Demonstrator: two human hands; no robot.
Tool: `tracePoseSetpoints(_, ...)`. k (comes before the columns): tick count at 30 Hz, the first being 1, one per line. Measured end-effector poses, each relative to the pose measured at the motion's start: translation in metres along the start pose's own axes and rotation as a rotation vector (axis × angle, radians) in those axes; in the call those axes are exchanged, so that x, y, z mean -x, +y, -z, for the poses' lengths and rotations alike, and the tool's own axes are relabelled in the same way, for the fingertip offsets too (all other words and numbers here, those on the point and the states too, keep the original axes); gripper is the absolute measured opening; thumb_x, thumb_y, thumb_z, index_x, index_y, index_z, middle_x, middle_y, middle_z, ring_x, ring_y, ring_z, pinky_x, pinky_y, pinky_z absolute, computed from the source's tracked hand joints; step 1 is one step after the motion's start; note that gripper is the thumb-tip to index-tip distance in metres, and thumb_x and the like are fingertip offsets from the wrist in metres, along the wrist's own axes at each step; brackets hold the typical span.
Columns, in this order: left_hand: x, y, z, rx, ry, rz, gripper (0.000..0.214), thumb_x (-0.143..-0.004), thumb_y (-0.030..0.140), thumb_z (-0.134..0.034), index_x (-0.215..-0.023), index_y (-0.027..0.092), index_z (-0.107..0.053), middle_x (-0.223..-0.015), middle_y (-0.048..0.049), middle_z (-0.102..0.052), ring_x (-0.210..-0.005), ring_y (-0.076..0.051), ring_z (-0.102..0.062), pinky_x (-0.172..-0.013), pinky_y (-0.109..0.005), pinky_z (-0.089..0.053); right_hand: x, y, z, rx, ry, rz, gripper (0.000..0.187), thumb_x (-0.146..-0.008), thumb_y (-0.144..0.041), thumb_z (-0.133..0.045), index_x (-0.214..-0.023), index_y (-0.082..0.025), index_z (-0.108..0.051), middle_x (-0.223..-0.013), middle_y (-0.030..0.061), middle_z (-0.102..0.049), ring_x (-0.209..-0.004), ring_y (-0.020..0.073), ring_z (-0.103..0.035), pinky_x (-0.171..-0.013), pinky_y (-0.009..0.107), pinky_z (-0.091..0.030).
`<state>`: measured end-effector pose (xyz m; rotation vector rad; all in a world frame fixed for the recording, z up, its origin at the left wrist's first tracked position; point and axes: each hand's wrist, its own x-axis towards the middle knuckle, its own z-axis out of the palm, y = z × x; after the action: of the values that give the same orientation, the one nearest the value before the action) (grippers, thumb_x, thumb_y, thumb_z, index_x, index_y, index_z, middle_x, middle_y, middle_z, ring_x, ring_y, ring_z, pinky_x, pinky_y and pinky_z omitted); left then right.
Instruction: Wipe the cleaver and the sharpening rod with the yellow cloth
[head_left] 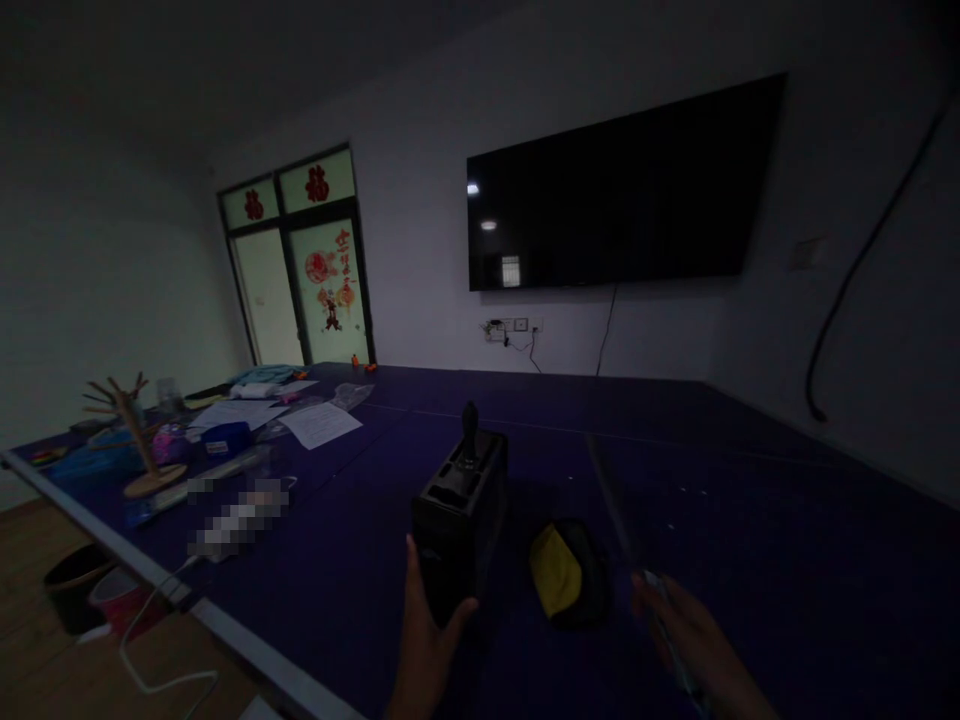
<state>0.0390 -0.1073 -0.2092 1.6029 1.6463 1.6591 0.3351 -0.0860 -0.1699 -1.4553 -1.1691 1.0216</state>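
Note:
A black knife block stands on the dark blue table with one black handle sticking up from its top. My left hand cups the block's near left side, thumb and fingers apart around it. My right hand is closed on a long thin knife whose blurred blade points up and away to the right of the block. A black and yellow pouch lies between my hands.
A wooden branch-shaped stand, papers, and several small items crowd the table's left end. A white cable hangs off the edge above bins on the floor. A large dark TV hangs on the wall.

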Motion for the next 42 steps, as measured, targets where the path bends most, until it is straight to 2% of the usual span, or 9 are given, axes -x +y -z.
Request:
tracePoseSetpoints(7, 0.004, -0.003, 0.0, -0.076, 0.017, -0.004, 0.09, -0.081, 0.042, -0.057, -0.147, 0.018, -0.001, -0.152, -0.0159, -0.015, -0.139, -0.029, -0.016, -0.111, -0.047, -0.023, -0.007, 0.027, -0.007, -0.136, -0.019, 0.024, 0.054, -0.067, -0.075, -0.05, -0.063, -0.02, -0.051, -0.038, -0.0065, -0.041, -0.032, 0.0077, -0.035, -0.035, 0.021, -0.027)
tracePoseSetpoints(13, -0.01, -0.017, -0.017, -0.143, 0.047, -0.061, 0.085, -0.085, 0.043, -0.05, -0.147, 0.018, 0.002, -0.151, -0.0173, -0.016, -0.139, -0.03, -0.017, -0.11, -0.05, -0.024, -0.007, 0.038, -0.006, -0.167, -0.025, 0.027, 0.053, -0.067, -0.073, -0.052, -0.063, -0.02, -0.051, -0.037, -0.0075, -0.04, -0.03, 0.006, -0.033, -0.032, 0.019, -0.023)
tracePoseSetpoints(19, -0.05, -0.019, -0.042, -0.186, 0.089, -0.143, 0.092, -0.081, 0.049, -0.052, -0.146, 0.012, 0.002, -0.144, -0.0225, -0.025, -0.136, -0.033, -0.024, -0.107, -0.054, -0.026, -0.005, 0.034, -0.008, -0.178, 0.008, 0.015, 0.051, -0.065, -0.072, -0.053, -0.06, -0.021, -0.048, -0.035, -0.0088, -0.035, -0.028, 0.0061, -0.031, -0.029, 0.018, -0.022)
tracePoseSetpoints(23, -0.071, -0.019, -0.056, -0.184, 0.072, -0.174, 0.098, -0.08, 0.054, -0.052, -0.146, 0.009, 0.005, -0.145, -0.0247, -0.021, -0.137, -0.033, -0.02, -0.109, -0.054, -0.021, -0.005, 0.03, -0.009, -0.192, 0.065, 0.024, 0.051, -0.064, -0.072, -0.054, -0.06, -0.021, -0.047, -0.035, -0.0089, -0.037, -0.027, 0.0059, -0.032, -0.028, 0.017, -0.024)
tracePoseSetpoints(30, -0.1, -0.024, -0.085, -0.19, 0.085, -0.204, 0.1, -0.08, 0.062, -0.045, -0.144, 0.001, 0.003, -0.149, -0.03, -0.003, -0.14, -0.033, -0.001, -0.111, -0.054, -0.008, -0.007, 0.028, -0.003, -0.223, 0.116, 0.084, 0.049, -0.069, -0.069, -0.054, -0.064, -0.021, -0.048, -0.037, -0.0093, -0.039, -0.028, 0.0056, -0.034, -0.028, 0.016, -0.025)
tracePoseSetpoints(34, -0.116, -0.024, -0.097, -0.176, 0.066, -0.176, 0.105, -0.078, 0.065, -0.043, -0.143, -0.002, 0.004, -0.148, -0.0331, 0.001, -0.139, -0.034, 0.005, -0.11, -0.055, -0.009, -0.006, 0.023, -0.001, -0.245, 0.128, 0.109, 0.048, -0.07, -0.068, -0.054, -0.063, -0.021, -0.048, -0.035, -0.009, -0.038, -0.026, 0.0057, -0.033, -0.027, 0.016, -0.023)
tracePoseSetpoints(38, -0.126, -0.023, -0.101, -0.128, 0.048, -0.173, 0.106, -0.076, 0.068, -0.044, -0.144, 0.001, 0.004, -0.148, -0.0329, 0.003, -0.138, -0.037, 0.008, -0.107, -0.059, -0.011, -0.004, 0.02, -0.002, -0.277, 0.128, 0.108, 0.046, -0.07, -0.065, -0.057, -0.063, -0.02, -0.048, -0.036, -0.0087, -0.04, -0.028, 0.0054, -0.034, -0.028, 0.016, -0.024)
tracePoseSetpoints(42, -0.118, -0.016, -0.1, -0.143, 0.065, -0.166, 0.105, -0.076, 0.067, -0.046, -0.144, 0.001, 0.0, -0.148, -0.0323, 0.005, -0.138, -0.038, 0.008, -0.107, -0.058, -0.012, -0.002, 0.017, -0.005, -0.319, 0.118, 0.124, 0.042, -0.071, -0.061, -0.059, -0.066, -0.02, -0.049, -0.038, -0.009, -0.042, -0.028, 0.0054, -0.034, -0.029, 0.017, -0.024)
